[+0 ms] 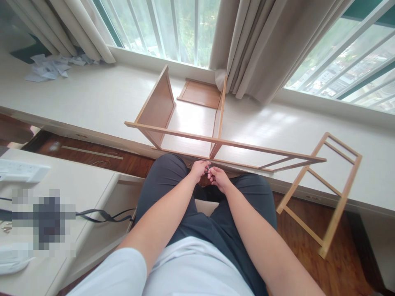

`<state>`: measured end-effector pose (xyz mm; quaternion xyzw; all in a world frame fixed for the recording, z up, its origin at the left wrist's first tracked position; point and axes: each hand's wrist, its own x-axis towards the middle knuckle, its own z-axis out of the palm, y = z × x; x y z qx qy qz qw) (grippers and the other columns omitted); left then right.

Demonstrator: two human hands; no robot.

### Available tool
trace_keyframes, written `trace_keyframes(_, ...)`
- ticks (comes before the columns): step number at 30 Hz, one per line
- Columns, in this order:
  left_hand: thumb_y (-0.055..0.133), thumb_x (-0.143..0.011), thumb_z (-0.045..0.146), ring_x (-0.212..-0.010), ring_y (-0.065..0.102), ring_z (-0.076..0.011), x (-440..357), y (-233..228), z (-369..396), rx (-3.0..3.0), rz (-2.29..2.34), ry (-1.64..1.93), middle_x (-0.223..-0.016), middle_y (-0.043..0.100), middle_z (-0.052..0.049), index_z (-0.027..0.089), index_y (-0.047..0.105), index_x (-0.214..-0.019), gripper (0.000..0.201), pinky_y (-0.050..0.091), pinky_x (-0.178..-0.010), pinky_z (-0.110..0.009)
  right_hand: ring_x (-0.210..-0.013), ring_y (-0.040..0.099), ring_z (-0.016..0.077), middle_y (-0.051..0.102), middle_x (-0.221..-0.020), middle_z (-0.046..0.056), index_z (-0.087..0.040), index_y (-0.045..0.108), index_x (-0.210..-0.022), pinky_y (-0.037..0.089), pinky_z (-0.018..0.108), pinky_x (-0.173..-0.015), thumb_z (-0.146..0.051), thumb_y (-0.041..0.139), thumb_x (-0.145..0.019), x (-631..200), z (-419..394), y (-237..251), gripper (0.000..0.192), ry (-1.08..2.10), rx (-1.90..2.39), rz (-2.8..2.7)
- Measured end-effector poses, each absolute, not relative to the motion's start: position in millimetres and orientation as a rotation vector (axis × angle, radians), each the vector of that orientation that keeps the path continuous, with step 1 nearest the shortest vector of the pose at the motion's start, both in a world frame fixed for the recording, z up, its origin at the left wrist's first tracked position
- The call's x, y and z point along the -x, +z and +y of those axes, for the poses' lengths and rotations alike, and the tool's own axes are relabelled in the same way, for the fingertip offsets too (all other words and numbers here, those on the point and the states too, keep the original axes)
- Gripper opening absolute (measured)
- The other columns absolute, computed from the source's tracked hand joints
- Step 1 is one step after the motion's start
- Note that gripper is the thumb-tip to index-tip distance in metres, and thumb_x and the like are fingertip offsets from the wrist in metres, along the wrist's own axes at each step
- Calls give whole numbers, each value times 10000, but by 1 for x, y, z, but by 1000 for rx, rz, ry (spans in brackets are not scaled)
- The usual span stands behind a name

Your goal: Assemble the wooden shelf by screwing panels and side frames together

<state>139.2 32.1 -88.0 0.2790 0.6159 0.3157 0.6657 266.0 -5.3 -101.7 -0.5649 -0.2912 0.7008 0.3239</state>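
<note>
The person sits with both hands brought together above the knees, the left hand (199, 169) and right hand (217, 177) pinching a tiny pale part (209, 167) between their fingertips; it looks like a small screw or fitting, too small to tell which way it points or where its long axis runs. Just beyond the hands the half-built wooden shelf (185, 119) lies across the window ledge (92, 98), its long rails running left to right and its two upright panels pointing away toward the window. I judge the assembly partly done: panels and rails are joined, while a ladder-like side frame (321, 193) leans loose against the ledge at the right, and a flat board (200, 93) lies unattached behind the shelf.
</note>
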Motion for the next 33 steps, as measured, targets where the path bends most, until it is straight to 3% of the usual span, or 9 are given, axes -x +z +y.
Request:
trace_keyframes(4,662,-817,298,-561,485,-83,-139,-88,33,-630,1397,705,-727,607,-30,134,723,-862,180,301,-499,-200,-418,447,73,575,-585,-32,-186,550,-767,343,177,-390,-428,578,-822,-265,-5,-104,250,1816,1532,-796)
trace_keyframes(10,655,-817,291,-558,477,-81,-139,-90,33,-628,1411,720,-719,594,-16,131,723,-853,177,294,-499,-203,-408,440,89,554,-533,-28,-195,539,-698,314,189,-377,-472,569,-814,-262,-6,-114,302,1531,1606,-1144)
trace_keyframes(20,644,-826,271,-538,456,-74,-140,-91,32,-624,1408,730,-697,569,-9,125,730,-860,173,282,-476,-193,-474,493,124,575,-527,-7,-199,545,-627,373,237,-491,-512,579,-805,-266,-5,-117,361,1316,1660,-1285)
trace_keyframes(33,643,-824,253,-516,463,-70,-139,-88,32,-634,1404,745,-670,568,-10,116,718,-831,156,283,-457,-188,-419,421,78,541,-557,-30,-185,578,-729,312,190,-376,-480,600,-806,-261,-5,-106,306,1639,1553,-1008)
